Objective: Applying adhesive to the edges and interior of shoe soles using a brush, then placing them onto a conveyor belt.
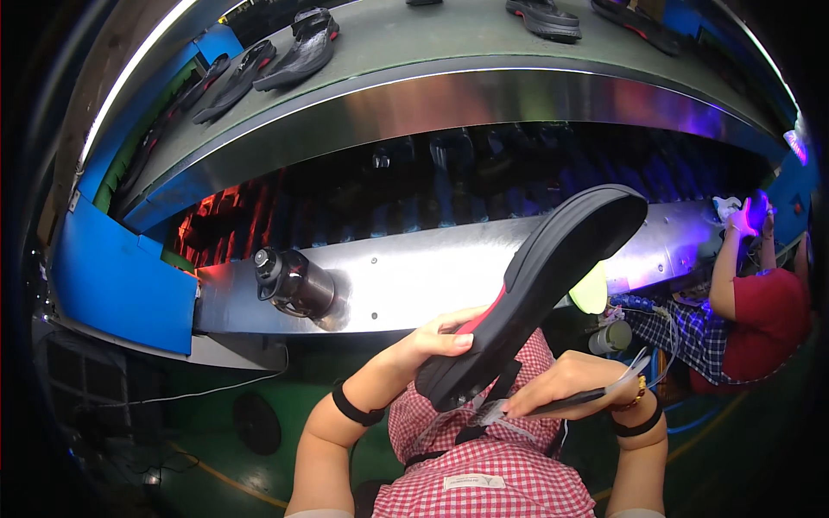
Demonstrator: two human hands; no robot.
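My left hand (440,341) grips a thick black shoe sole (553,268) near its lower end, thumb against the sidewall by a red patch. The sole tilts, its far end raised up and to the right over the metal ledge. Closed around the dark handle of a brush (566,402), my right hand (574,380) is just right of the sole's lower end. The brush's pale, translucent head lies close beneath that end; whether it touches cannot be made out. A dark strap-like piece hangs between the sole and the brush.
A dark bottle (298,285) stands on the shiny metal ledge (406,272). Black footwear pieces (302,52) lie along the green conveyor belt (432,39) above. At the right, a co-worker in red (764,324) holds a purple-lit item. A lidded container (610,337) and cables are nearby.
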